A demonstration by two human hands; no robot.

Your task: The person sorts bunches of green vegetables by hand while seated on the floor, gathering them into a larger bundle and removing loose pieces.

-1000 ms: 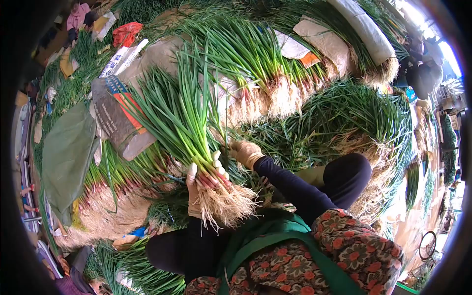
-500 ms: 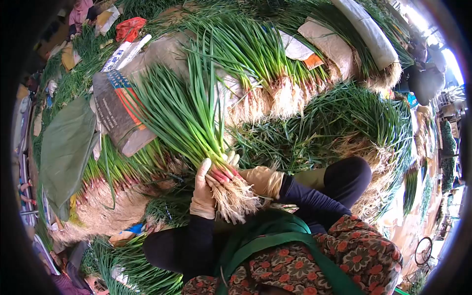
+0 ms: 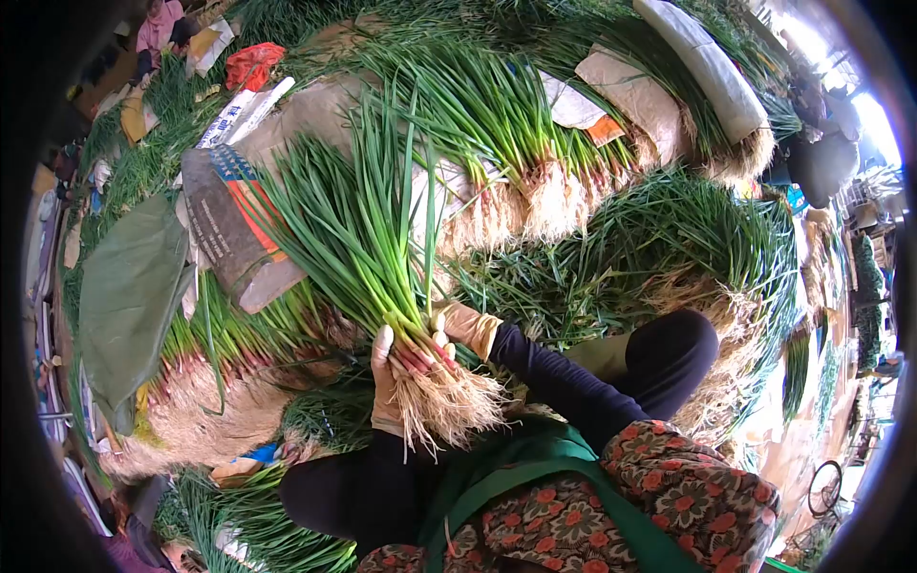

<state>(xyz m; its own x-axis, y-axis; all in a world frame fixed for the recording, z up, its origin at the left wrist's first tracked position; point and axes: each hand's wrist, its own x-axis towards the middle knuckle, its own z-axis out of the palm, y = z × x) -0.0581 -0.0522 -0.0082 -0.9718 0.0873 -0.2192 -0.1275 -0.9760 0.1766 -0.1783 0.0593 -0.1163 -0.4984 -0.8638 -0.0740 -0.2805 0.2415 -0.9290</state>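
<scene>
A bunch of spring onions point(image 3: 394, 277) with pinkish lower stems and pale, stringy roots point(image 3: 447, 401) is held in front of me, leaves pointing up and to the left. My left hand point(image 3: 385, 387), in a cream glove, grips the left side of the lower stems, its thumb upright along them. On the right side, my gloved right hand point(image 3: 466, 328) is closed on the stems a little above the roots. Some of its fingers are hidden behind the bunch. The roots hang over my lap.
More spring onions point(image 3: 521, 124) lie in rows ahead, some covered by a printed sack point(image 3: 224, 205). A green sheet point(image 3: 134, 286) covers others at left. Loose leaves point(image 3: 544, 277) are heaped beyond my knee point(image 3: 673, 353). Someone in pink point(image 3: 158, 29) is at the far upper left.
My right hand has shifted up and left along the stems, its forearm now stretched further forward. The bunch has turned slightly more upright, and its roots have spread out. My left hand still holds it.
</scene>
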